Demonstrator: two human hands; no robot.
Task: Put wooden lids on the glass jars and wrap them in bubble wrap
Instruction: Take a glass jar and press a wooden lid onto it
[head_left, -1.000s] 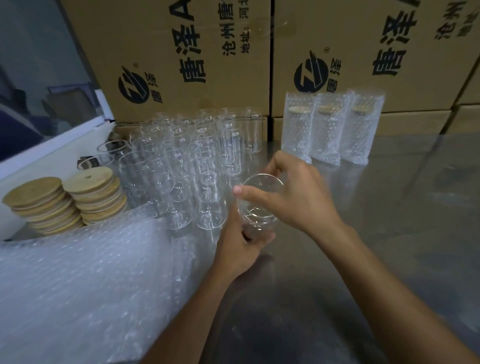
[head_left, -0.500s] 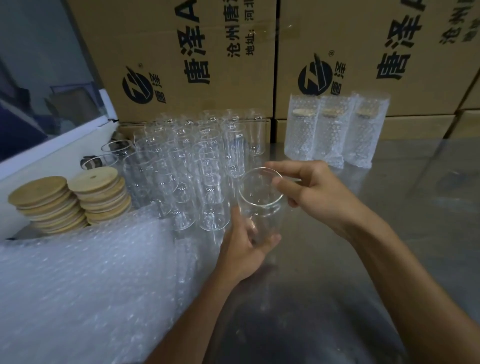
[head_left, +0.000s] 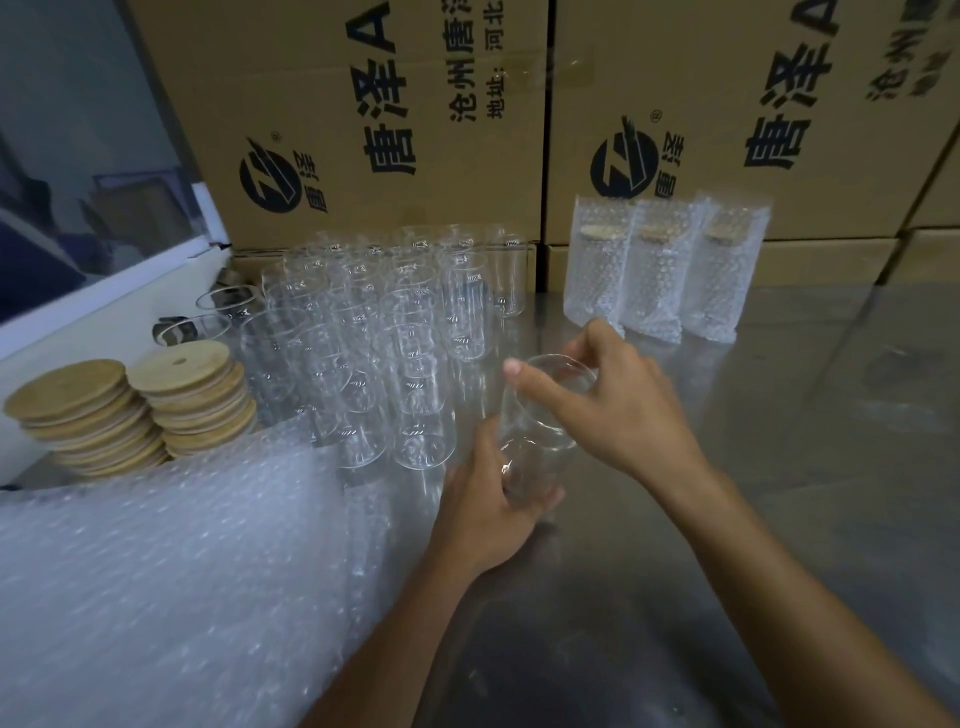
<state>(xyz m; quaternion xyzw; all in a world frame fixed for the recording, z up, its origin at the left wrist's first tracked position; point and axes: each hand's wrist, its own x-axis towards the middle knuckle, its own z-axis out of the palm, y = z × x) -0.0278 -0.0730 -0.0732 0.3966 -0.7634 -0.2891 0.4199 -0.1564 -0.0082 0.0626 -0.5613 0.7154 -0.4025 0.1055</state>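
Steel table (head_left: 779, 467), both hands gripping jar (head_left: 540, 415)

Both hands on one open glass jar (head_left: 540, 415) above the steel table (head_left: 779, 467). Left hand (head_left: 488, 509) grips its lower body; right hand (head_left: 618, 400) curls over the rim, thumb across the mouth. No lid on it. Cluster of bare jars (head_left: 384, 338) stands just left. Two stacks of wooden lids (head_left: 130, 405) far left, bubble wrap sheet (head_left: 171, 571) in front of them. Three wrapped jars (head_left: 665, 270) upright at the back, against cardboard boxes (head_left: 363, 104).
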